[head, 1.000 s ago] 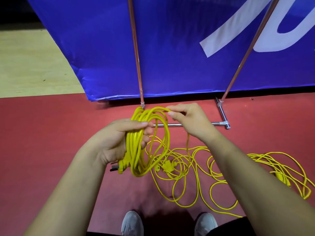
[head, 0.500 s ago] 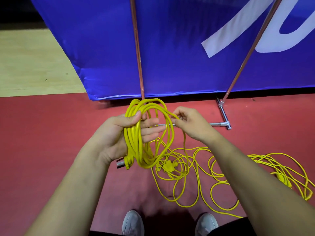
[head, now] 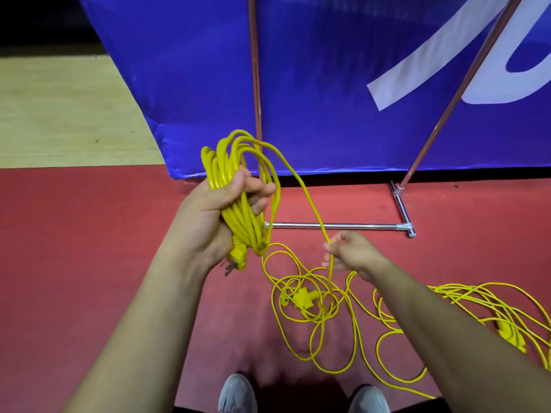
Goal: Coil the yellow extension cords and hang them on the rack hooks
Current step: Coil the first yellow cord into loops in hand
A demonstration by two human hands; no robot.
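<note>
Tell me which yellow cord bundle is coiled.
The coil in the left hand; the pile at far right lies loose on the floor.

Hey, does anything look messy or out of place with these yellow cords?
The loose cord lies in tangled loops on the floor below the right hand; a second cord sprawls at the right edge. The left hand's coil looks fairly tidy.

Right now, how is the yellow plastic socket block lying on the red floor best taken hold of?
Probably pinch the yellow plastic socket block across its body, coming down from above: it lies flat among loose yellow cord loops.
</note>
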